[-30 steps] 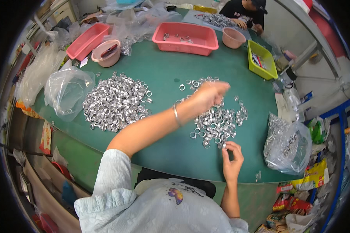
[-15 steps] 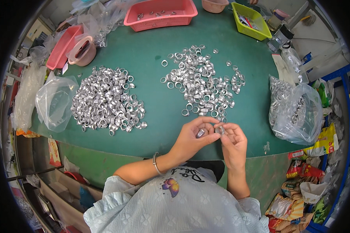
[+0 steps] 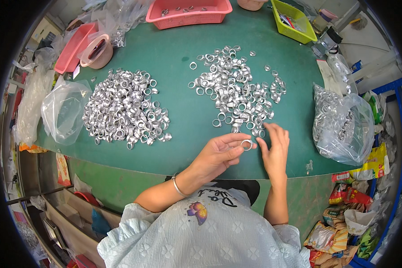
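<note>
My left hand (image 3: 219, 154) pinches a silver metal ring (image 3: 246, 145) between thumb and fingertips, its opening facing up toward me. Whatever lies deeper in that palm is hidden by the curled fingers. Just to the right, my right hand (image 3: 275, 149) is open, thumb apart from the stretched fingers, and no ring shows in it. Its fingertips are close to the near edge of a loose pile of silver rings (image 3: 236, 85) on the green table (image 3: 178, 58). A denser heap of similar rings (image 3: 123, 107) lies on the left.
On the right stands a clear bag of rings (image 3: 328, 120); a crumpled clear bag (image 3: 64, 114) lies at left. Along the back are a pink basket (image 3: 190, 19), a yellow-green basket (image 3: 295, 32) with small items, and a pink bowl (image 3: 100, 58) beside a red tray (image 3: 76, 47).
My right hand has let go of the ring and moved slightly right and up, its fingers opening. The left hand keeps the ring. The whole view has shifted slightly.
</note>
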The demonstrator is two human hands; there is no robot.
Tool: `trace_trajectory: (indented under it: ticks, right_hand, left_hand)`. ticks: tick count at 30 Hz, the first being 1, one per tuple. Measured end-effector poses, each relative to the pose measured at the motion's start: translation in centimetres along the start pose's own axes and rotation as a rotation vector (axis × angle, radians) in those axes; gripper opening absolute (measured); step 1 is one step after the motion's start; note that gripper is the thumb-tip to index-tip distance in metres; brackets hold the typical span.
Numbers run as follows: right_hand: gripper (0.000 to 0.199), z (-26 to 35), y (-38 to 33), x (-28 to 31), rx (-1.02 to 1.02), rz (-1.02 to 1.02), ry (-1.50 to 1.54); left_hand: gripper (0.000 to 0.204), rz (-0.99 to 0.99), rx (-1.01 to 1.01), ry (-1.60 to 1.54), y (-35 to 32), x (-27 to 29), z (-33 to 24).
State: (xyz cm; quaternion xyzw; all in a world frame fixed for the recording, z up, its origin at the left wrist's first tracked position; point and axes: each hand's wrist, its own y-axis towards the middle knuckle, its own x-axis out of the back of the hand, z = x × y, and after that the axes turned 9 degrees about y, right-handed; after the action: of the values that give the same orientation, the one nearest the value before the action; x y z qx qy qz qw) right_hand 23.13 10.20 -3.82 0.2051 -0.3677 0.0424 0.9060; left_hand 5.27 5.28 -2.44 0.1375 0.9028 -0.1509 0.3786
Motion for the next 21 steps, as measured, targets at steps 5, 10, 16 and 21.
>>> trace_trajectory:
  ticks: [5, 10, 16, 21]
  right_hand:
    - [0.025, -0.7, -0.3, -0.9, 0.020, 0.012, -0.009]
    - [0.021, -0.1, -0.2, -0.4, -0.189, -0.043, 0.385]
    - [0.024, 0.0, -0.7, 0.7, -0.495, 0.097, 1.378]
    - [0.027, 0.3, -1.1, 0.8, -0.556, 0.328, 1.943]
  left_hand:
    - [0.032, 0.070, -0.003, -0.112, -0.2, 0.3, 0.2]
    - [0.032, 0.070, 0.006, -0.151, -0.4, 0.5, 0.2]
    - [0.033, 0.133, 0.022, -0.218, -0.4, 0.7, 0.1]
    - [0.033, 0.018, 0.046, -0.156, -0.6, 0.4, 0.1]
